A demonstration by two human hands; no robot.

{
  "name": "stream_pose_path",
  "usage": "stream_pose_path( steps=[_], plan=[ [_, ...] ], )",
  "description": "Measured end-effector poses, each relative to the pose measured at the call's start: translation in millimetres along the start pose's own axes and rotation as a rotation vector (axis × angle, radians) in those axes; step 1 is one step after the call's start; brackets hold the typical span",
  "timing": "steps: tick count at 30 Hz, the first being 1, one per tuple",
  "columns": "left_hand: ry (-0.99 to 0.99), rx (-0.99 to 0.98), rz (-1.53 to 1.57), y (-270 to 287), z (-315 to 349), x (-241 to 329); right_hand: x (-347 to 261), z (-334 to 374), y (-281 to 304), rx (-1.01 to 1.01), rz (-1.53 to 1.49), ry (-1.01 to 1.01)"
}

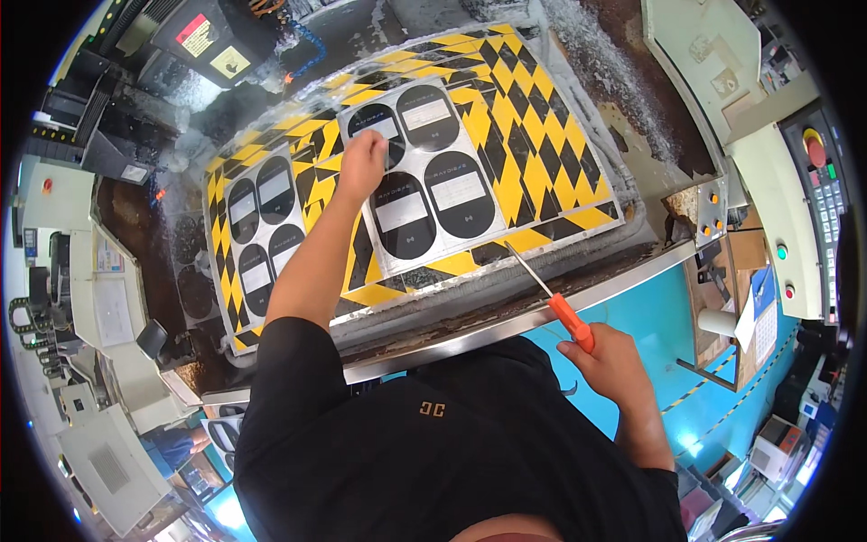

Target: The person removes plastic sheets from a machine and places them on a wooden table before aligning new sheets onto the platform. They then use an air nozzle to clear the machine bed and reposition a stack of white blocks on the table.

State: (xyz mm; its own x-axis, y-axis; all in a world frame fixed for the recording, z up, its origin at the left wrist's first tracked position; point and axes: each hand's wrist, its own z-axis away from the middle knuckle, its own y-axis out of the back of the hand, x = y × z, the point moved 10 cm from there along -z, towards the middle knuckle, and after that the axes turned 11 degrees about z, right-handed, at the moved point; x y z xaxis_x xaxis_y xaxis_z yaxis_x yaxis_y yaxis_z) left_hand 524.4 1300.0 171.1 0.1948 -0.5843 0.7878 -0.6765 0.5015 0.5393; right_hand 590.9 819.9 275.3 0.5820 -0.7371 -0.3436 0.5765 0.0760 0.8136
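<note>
My right hand (611,363) grips the orange handle of a screwdriver (571,322). Its thin metal shaft points up and left, the tip near the front edge of a panel striped in yellow and black (433,268). My left hand (364,163) reaches over a square metal sheet (424,251) with several black rounded cut-out shapes. The fingers of that hand are curled together above the upper left black shape (372,120) and partly cover it. Whatever they pinch, if anything, is hidden. A second sheet with black shapes (275,190) lies on the left part of the panel.
The panel sits on a wet machine bed with a metal front rim (506,316). A machine head (212,41) with labels stands at the far left. On the right is a control panel with a red emergency stop button (815,146). A person's arm (197,440) shows at lower left.
</note>
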Motion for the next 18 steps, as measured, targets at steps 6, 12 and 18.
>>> stream_pose_path(
  steps=[6, 12, 18],
  plan=[
    [0.345, 0.164, 1.289, -34, -59, 58, 6, 5, -9, 0.006, -0.018, -0.013],
    [-0.102, -0.021, 0.862, -15, -197, 184, 11, 12, -4, 0.021, -0.046, -0.013],
    [-0.453, 0.182, 0.605, 62, -225, 343, 46, 24, -3, 0.064, -0.103, -0.107]
  ],
)
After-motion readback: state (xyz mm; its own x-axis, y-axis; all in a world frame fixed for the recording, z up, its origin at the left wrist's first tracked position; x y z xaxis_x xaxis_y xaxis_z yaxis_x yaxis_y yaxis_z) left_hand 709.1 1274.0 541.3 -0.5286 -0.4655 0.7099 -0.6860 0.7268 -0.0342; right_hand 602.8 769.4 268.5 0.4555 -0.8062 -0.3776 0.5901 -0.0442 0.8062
